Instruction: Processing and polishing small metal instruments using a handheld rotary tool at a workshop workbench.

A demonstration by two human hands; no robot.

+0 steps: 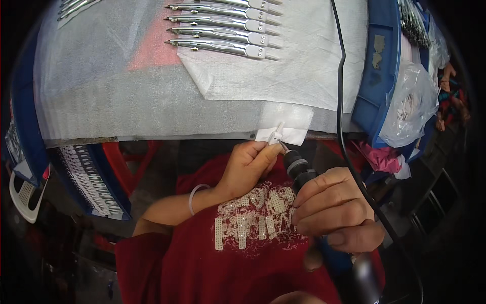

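At the table's near edge my left hand (253, 164) is closed on a drawing compass (276, 136), most of it hidden by the fingers. Its pale head end shows against a small white pad (293, 121). My right hand (336, 207) wraps round a black and blue electric screwdriver (299, 166), tilted up and to the left. The screwdriver's bit meets the compass beside my left fingertips; whether it sits in a screw is too small to tell. Farther off, several silver compasses (217, 46) lie side by side in a row on a white cloth (314, 76).
A black cable (340, 76) runs down the right of the table past my right hand. Blue bins (374, 96) stand at the right, one beside a plastic bag (412, 106). Lower left, another blue bin holds rows of metal parts (88, 177). A red stool (121, 167) is under the table.
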